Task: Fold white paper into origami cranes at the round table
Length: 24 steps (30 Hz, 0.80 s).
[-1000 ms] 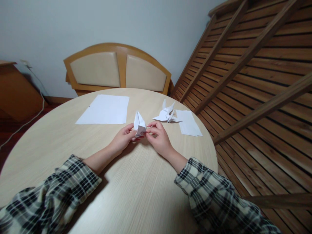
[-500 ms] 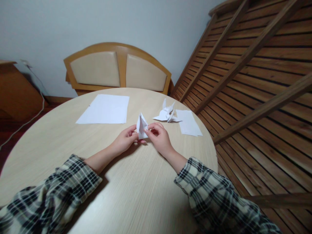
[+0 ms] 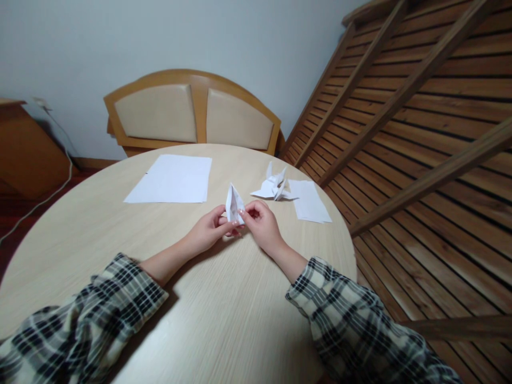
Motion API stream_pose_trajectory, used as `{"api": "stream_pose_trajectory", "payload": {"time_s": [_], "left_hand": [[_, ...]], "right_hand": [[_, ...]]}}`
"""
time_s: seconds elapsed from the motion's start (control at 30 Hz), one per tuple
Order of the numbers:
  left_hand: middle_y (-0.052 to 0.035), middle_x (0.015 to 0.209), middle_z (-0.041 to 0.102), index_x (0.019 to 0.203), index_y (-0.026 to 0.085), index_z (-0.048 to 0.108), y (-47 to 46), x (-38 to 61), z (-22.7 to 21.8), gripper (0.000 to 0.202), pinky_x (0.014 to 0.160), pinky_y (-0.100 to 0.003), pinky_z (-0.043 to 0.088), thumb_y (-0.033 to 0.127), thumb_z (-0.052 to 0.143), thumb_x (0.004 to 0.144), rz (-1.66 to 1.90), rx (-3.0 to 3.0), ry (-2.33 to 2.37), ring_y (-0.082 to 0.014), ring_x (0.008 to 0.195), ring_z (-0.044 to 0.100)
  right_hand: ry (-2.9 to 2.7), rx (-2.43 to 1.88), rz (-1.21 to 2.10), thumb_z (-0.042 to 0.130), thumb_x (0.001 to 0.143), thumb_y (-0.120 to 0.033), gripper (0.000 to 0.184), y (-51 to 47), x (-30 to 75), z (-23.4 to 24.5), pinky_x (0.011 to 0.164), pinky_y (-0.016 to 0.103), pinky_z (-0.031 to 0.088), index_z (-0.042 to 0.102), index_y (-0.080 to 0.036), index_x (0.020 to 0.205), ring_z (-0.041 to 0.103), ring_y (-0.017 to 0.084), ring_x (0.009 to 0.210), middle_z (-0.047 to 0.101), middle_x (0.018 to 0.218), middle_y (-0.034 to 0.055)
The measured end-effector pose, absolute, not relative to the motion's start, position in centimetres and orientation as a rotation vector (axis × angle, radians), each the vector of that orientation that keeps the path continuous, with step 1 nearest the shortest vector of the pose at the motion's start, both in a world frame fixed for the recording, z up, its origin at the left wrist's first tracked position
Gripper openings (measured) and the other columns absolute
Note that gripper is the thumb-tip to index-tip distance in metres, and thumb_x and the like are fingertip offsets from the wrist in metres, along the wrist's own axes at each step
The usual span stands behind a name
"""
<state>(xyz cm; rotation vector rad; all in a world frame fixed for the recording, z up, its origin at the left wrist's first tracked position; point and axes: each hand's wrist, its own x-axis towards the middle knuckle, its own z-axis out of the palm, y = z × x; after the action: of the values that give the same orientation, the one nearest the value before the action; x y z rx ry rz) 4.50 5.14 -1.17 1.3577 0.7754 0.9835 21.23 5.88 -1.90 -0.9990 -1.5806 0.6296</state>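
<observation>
Between my two hands is a small piece of folded white paper (image 3: 233,202), its point upward and a fold partly spread. My left hand (image 3: 208,228) grips its lower left side, with the thumb across the bottom edge and fingers behind. At the right edge, my right hand (image 3: 262,224) pinches the paper between thumb and bent fingers. The lower part of the paper is hidden by my fingers. Just beyond my right hand lie folded paper cranes (image 3: 274,186), bunched together so that I cannot count them.
White paper sheets (image 3: 172,178) lie at the far left of the round wooden table (image 3: 216,309). Smaller paper pieces (image 3: 310,201) rest near its right edge. Behind stands a padded headboard (image 3: 160,113); slatted wood (image 3: 420,160) slants up at the right.
My left thumb has come forward over the bottom edge of the folded paper. The paper has shifted slightly to the right and my right fingers have closed a little more.
</observation>
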Motion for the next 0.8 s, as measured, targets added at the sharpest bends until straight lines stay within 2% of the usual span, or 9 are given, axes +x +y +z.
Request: {"api": "stream_pose_trajectory", "payload": {"time_s": [0.2, 0.5, 0.7, 0.8], "left_hand": [[-0.0071, 0.083, 0.072, 0.1, 0.015, 0.059, 5.14, 4.51, -1.18, 0.027, 0.068, -0.03, 0.053, 0.03, 0.071, 0.081, 0.992, 1.312, 0.739, -0.0158, 0.067, 0.068], [-0.0049, 0.075, 0.07, 0.088, 0.016, 0.057, 5.2, 4.51, -1.19, 0.022, 0.066, -0.03, 0.055, 0.029, 0.072, 0.079, 0.982, 1.272, 0.735, -0.0141, 0.062, 0.067], [-0.004, 0.073, 0.069, 0.084, 0.016, 0.058, 4.97, 4.58, -0.64, 0.023, 0.064, -0.028, 0.054, 0.029, 0.075, 0.075, 0.977, 1.238, 0.741, -0.0142, 0.061, 0.066], [-0.0037, 0.074, 0.069, 0.082, 0.017, 0.057, 5.01, 4.54, -0.73, 0.025, 0.063, -0.028, 0.053, 0.035, 0.073, 0.077, 0.98, 1.219, 0.738, -0.0145, 0.063, 0.066]], "right_hand": [[-1.557, -1.013, 0.751, 0.061, 0.085, -0.035, 0.019, 5.71, 21.06, -1.88, 0.061, 0.029, 0.045, 0.052, -0.022, 0.075, 0.051, 0.013, 0.065, 0.052, 0.07, -0.0025], [-1.514, -0.972, 0.887, 0.06, 0.083, -0.034, 0.019, 5.0, 20.7, -1.15, 0.052, 0.025, 0.046, 0.049, -0.022, 0.074, 0.048, 0.011, 0.058, 0.049, 0.065, -0.0047], [-1.504, -0.967, 0.927, 0.06, 0.083, -0.034, 0.019, 5.04, 20.77, -1.14, 0.055, 0.027, 0.047, 0.049, -0.022, 0.074, 0.05, 0.011, 0.061, 0.05, 0.065, -0.0047], [-1.522, -0.962, 0.916, 0.06, 0.083, -0.033, 0.016, 5.17, 20.81, -1.21, 0.057, 0.027, 0.045, 0.049, -0.022, 0.076, 0.05, 0.011, 0.061, 0.05, 0.066, -0.0045]]}}
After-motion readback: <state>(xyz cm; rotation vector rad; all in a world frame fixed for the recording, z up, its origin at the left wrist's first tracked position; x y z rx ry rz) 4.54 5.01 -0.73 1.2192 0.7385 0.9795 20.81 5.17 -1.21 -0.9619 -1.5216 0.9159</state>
